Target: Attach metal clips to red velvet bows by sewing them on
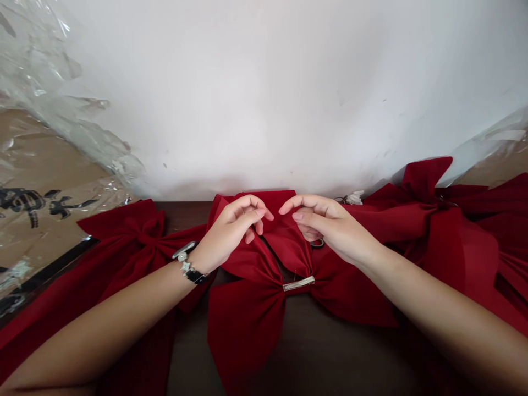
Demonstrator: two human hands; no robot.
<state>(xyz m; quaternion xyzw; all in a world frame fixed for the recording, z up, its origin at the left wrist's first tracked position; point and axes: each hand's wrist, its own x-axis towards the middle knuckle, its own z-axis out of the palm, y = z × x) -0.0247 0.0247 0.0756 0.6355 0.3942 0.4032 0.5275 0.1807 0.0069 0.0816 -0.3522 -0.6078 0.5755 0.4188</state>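
A large red fabric bow [251, 319] lies on the dark table in front of me, with a metal hair clip [299, 284] at its gathered middle. Above its upper part, my left hand [235, 225] hovers with fingers loosely curved and apart, holding nothing. My right hand [325, 223] faces it across a small gap, also empty, its index finger stretched toward the left and the other fingers curled. A dark ring-shaped thing, perhaps a scissor handle [317, 242], shows partly just under my right hand; the rest of it is hidden.
Another red bow [146, 234] lies at the left, and several more red bows [427, 192] are heaped at the right. A white wall [256, 99] rises behind the table [322, 357]. Plastic-wrapped cardboard [45, 165] stands at the left. A small crumpled white scrap [353, 198] lies by the wall.
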